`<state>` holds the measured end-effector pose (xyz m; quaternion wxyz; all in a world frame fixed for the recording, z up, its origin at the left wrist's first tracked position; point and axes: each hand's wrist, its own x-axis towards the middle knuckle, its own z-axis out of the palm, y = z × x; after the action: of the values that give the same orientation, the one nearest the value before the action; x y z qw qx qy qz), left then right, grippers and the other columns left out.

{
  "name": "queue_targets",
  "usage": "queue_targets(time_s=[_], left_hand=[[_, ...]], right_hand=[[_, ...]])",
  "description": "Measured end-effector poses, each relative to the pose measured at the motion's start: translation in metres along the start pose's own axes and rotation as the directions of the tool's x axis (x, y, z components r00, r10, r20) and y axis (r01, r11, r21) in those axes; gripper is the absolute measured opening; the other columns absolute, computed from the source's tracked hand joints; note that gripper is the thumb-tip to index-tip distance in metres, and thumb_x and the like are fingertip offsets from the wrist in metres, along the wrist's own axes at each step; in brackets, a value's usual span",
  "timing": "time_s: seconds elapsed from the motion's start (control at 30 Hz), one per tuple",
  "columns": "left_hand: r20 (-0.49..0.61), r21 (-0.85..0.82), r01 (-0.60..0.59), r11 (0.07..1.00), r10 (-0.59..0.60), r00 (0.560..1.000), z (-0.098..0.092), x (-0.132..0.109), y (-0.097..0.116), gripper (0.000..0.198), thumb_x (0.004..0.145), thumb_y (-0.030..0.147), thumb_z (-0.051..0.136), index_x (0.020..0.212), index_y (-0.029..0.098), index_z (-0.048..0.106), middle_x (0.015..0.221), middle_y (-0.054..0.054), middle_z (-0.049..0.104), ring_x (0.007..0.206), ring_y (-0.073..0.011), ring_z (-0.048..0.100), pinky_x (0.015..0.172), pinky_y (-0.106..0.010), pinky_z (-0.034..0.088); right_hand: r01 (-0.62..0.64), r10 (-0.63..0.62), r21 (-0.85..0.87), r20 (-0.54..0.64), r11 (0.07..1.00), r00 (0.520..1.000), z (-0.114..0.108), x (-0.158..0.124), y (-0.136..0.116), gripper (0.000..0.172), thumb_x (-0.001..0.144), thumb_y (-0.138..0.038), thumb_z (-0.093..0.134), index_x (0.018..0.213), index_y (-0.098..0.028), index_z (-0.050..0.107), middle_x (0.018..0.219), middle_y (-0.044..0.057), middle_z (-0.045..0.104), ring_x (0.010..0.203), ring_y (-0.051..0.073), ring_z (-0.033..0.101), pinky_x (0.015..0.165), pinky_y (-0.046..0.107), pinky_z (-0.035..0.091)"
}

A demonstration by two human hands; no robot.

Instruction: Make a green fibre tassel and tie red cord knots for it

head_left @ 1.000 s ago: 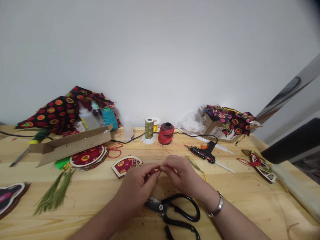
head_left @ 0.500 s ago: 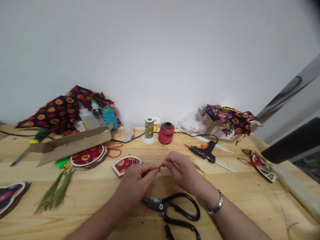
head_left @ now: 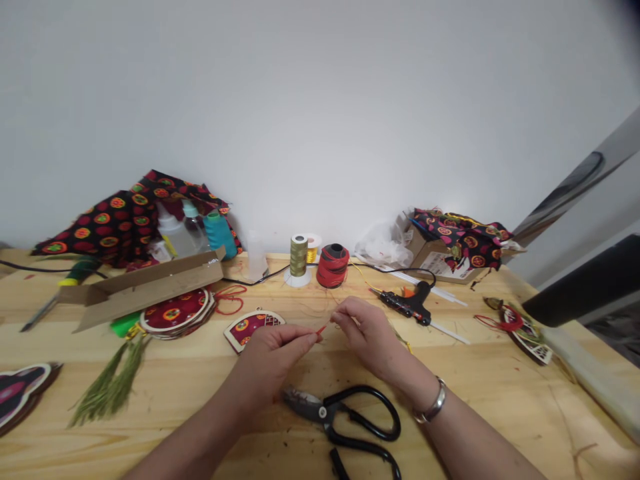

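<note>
**Hands Pinching a Red Cord Above the Desk**

At the left of the desk [head_left: 500, 407] lies a green tassel [head_left: 113, 380], below a stack of round ornaments [head_left: 175, 315]. A fan-shaped ornament [head_left: 253, 327] sits just beyond the left hand [head_left: 273, 360], which is closed narrowly, thumb against fingertips, on a short red cord [head_left: 320, 330]. The cord is at frame center, held above the desk. The right hand [head_left: 367, 337] is also narrowly closed, just beside the cord's far end; contact cannot be determined. Black-handled scissors [head_left: 345, 417] lie below the hands. A glue gun [head_left: 407, 305] lies to the right.
</note>
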<state>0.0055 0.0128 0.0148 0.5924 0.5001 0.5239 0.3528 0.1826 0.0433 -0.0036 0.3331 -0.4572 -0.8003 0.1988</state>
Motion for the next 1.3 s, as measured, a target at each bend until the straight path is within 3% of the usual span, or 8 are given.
queue_targets(time_s=[0.23, 0.37, 0.47, 0.57, 0.93, 1.1, 1.2, 1.3], left_hand=[[-0.07, -0.008, -0.013, 1.0, 0.013, 0.997, -0.002, 0.002, -0.002, 0.022, 0.07, 0.036, 0.065, 0.082, 0.02, 0.076, 0.08, -0.002, 0.075, 0.081, -0.0221, 0.063, 0.07, -0.026, 0.045], [-0.094, 0.024, -0.016, 1.0, 0.018, 0.995, -0.002, 0.004, -0.002, 0.027, 0.07, 0.038, 0.064, 0.088, 0.02, 0.075, 0.081, -0.002, 0.075, 0.079, -0.0228, 0.063, 0.067, -0.027, 0.045], [-0.113, 0.039, -0.005, 0.999, 0.009, 0.994, -0.003, 0.006, -0.003, 0.03, 0.069, 0.039, 0.064, 0.088, 0.019, 0.075, 0.081, -0.003, 0.075, 0.078, -0.0227, 0.063, 0.067, -0.028, 0.044], [-0.125, 0.04, -0.022, 0.999, 0.027, 0.992, -0.003, 0.006, -0.005, 0.027, 0.069, 0.039, 0.064, 0.082, 0.019, 0.075, 0.081, -0.002, 0.075, 0.079, -0.0218, 0.063, 0.07, -0.027, 0.044], [-0.17, 0.026, -0.061, 0.998, 0.064, 0.983, -0.005, 0.004, -0.003, 0.02, 0.068, 0.036, 0.065, 0.073, 0.02, 0.075, 0.069, 0.0, 0.072, 0.067, -0.0166, 0.06, 0.063, -0.024, 0.041], [-0.264, 0.017, -0.022, 1.0, 0.026, 0.964, -0.006, 0.003, 0.002, 0.023, 0.067, 0.038, 0.066, 0.076, 0.019, 0.075, 0.041, 0.004, 0.057, 0.042, -0.0128, 0.045, 0.047, -0.024, 0.033], [-0.262, -0.02, -0.031, 0.999, 0.025, 0.965, -0.005, 0.002, 0.003, 0.024, 0.068, 0.039, 0.066, 0.077, 0.019, 0.076, 0.04, 0.005, 0.054, 0.039, -0.0108, 0.04, 0.045, -0.023, 0.029], [-0.239, -0.023, -0.043, 0.999, 0.036, 0.97, -0.004, 0.001, 0.003, 0.024, 0.069, 0.039, 0.065, 0.076, 0.019, 0.076, 0.048, 0.004, 0.06, 0.041, -0.0099, 0.04, 0.046, -0.023, 0.03]], right_hand=[[0.009, -0.036, -0.192, -0.133, 0.981, 0.99, -0.007, 0.0, -0.013, 0.014, 0.086, -0.013, 0.044, 0.087, -0.015, 0.058, 0.085, 0.008, 0.06, 0.082, 0.018, 0.053, 0.073, 0.03, 0.042], [0.049, 0.024, -0.425, 0.165, 0.904, 0.986, -0.024, -0.01, -0.045, 0.017, 0.086, -0.019, 0.047, 0.075, -0.016, 0.06, 0.074, 0.005, 0.06, 0.069, 0.018, 0.054, 0.062, 0.029, 0.04], [0.199, 0.053, -0.503, 0.443, 0.841, 0.895, -0.032, -0.027, -0.059, 0.005, 0.078, -0.021, 0.058, 0.076, -0.017, 0.062, 0.076, 0.005, 0.062, 0.068, 0.019, 0.056, 0.06, 0.029, 0.04], [0.272, 0.081, -0.54, 0.54, 0.796, 0.838, -0.03, -0.049, -0.056, 0.01, 0.07, -0.015, 0.063, 0.08, -0.016, 0.063, 0.079, 0.006, 0.064, 0.072, 0.02, 0.058, 0.062, 0.028, 0.041], [0.233, 0.025, -0.567, 0.409, 0.79, 0.912, 0.004, -0.089, -0.028, 0.034, 0.062, -0.001, 0.048, 0.089, -0.013, 0.062, 0.081, 0.01, 0.066, 0.073, 0.023, 0.061, 0.066, 0.032, 0.048], [-0.115, 0.209, -0.235, 0.428, 0.965, 0.879, -0.034, -0.078, -0.029, 0.032, 0.059, -0.006, 0.054, 0.087, -0.019, 0.058, 0.085, 0.005, 0.061, 0.07, 0.017, 0.055, 0.061, 0.025, 0.044], [-0.308, 0.282, -0.001, 0.399, 0.951, 0.872, -0.061, -0.058, -0.026, 0.01, 0.07, -0.014, 0.055, 0.077, -0.02, 0.05, 0.071, -0.001, 0.051, 0.062, 0.011, 0.045, 0.055, 0.021, 0.038], [-0.409, 0.244, 0.32, 0.448, 0.855, 0.86, -0.072, -0.033, -0.024, 0.026, 0.067, -0.031, 0.065, 0.077, -0.019, 0.045, 0.071, -0.003, 0.044, 0.063, 0.01, 0.04, 0.054, 0.021, 0.036]])
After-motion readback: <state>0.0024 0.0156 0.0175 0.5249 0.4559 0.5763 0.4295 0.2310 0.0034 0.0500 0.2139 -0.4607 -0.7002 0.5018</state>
